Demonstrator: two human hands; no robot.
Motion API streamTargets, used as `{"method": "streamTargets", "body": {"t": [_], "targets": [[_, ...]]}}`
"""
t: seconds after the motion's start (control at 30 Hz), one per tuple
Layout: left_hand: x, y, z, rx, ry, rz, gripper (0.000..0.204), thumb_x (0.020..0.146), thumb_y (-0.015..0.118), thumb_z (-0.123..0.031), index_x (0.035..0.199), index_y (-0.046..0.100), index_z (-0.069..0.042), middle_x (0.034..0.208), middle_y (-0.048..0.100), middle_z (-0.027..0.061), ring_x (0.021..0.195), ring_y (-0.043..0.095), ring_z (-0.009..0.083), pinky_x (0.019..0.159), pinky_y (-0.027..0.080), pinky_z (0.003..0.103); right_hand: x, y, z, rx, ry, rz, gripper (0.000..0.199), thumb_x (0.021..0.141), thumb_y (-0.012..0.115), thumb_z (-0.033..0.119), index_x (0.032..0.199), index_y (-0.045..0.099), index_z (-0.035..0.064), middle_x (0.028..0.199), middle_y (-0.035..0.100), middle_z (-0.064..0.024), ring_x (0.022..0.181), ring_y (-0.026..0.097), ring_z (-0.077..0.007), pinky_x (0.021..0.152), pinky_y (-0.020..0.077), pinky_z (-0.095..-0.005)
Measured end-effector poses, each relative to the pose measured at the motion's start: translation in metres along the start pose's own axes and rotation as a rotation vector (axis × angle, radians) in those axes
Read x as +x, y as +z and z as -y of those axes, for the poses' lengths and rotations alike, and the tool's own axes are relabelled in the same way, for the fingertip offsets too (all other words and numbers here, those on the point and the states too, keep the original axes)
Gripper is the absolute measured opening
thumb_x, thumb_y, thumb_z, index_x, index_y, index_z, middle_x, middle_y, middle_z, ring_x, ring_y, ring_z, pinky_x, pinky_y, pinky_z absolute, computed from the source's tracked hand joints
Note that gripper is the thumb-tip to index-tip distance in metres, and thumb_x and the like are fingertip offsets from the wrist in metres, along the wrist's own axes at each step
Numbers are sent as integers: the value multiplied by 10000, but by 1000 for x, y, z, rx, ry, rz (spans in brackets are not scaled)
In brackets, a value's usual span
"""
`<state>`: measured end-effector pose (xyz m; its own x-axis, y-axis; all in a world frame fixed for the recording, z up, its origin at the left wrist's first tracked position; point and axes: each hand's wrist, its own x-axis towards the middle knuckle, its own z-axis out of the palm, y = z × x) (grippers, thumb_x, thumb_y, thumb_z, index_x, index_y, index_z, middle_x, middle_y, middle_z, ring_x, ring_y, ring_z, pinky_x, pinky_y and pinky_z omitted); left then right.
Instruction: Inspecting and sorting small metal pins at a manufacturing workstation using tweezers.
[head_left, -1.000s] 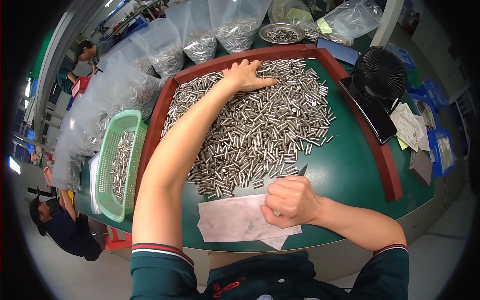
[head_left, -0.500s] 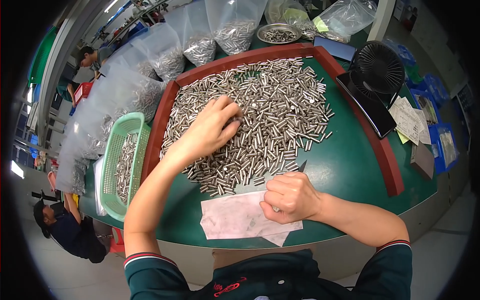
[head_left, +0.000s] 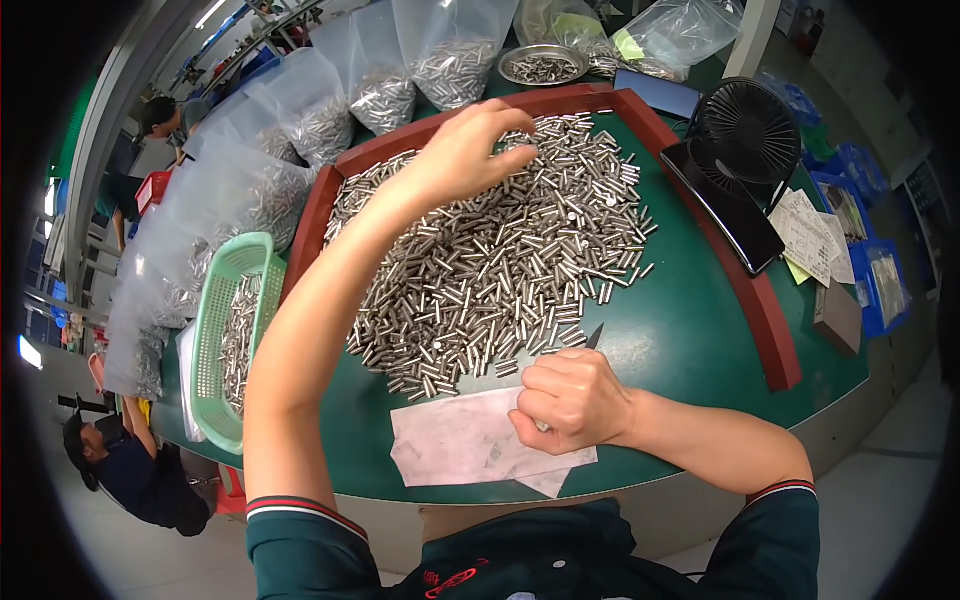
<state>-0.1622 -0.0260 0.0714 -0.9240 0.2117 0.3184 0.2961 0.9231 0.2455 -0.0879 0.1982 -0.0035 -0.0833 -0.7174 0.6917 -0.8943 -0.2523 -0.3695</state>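
A big heap of small metal pins (head_left: 500, 250) lies on the green tabletop (head_left: 680, 330) inside a red-brown frame (head_left: 740, 290). My left hand (head_left: 465, 150) reaches over the far part of the heap, fingers curled down with the tips on the pins; whether it holds any is hidden. My right hand (head_left: 570, 400) is closed in a fist on a thin dark tool (head_left: 595, 336) whose tip points at the near edge of the heap. That fist rests on white paper sheets (head_left: 460, 440) at the table's front edge.
A green plastic basket (head_left: 212, 330) with more pins sits at the left. Clear bags of pins (head_left: 370, 80) and a metal bowl (head_left: 540, 65) line the back. A black fan (head_left: 750, 130), a dark flat device (head_left: 730, 215) and papers (head_left: 812, 235) stand at the right. A person (head_left: 130, 470) sits lower left.
My left hand, which had pulled back to the middle of the heap, has gone out again to the far part and lifted with curled fingers. My right hand stays on the paper.
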Motion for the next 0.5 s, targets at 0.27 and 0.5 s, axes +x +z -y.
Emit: {"method": "streamTargets", "body": {"t": [0.27,0.5], "targets": [[79,87,1,131,-180,409,1038,483,561,-797,1321,340,-226,1314,319,173,1230,301,343,932,285,602,-2,3,-6,62,11,-94,249,568,623,88,491,386,87,506,324,-18,412,388,-164,359,276,-288],[60,62,9,131,-248,531,655,647,522,-537,1173,507,-147,1229,455,147,1175,372,328,930,306,551,-4,-1,-6,50,27,-56,205,592,610,101,508,424,85,529,353,-18,442,418,-160,385,319,-284]]}}
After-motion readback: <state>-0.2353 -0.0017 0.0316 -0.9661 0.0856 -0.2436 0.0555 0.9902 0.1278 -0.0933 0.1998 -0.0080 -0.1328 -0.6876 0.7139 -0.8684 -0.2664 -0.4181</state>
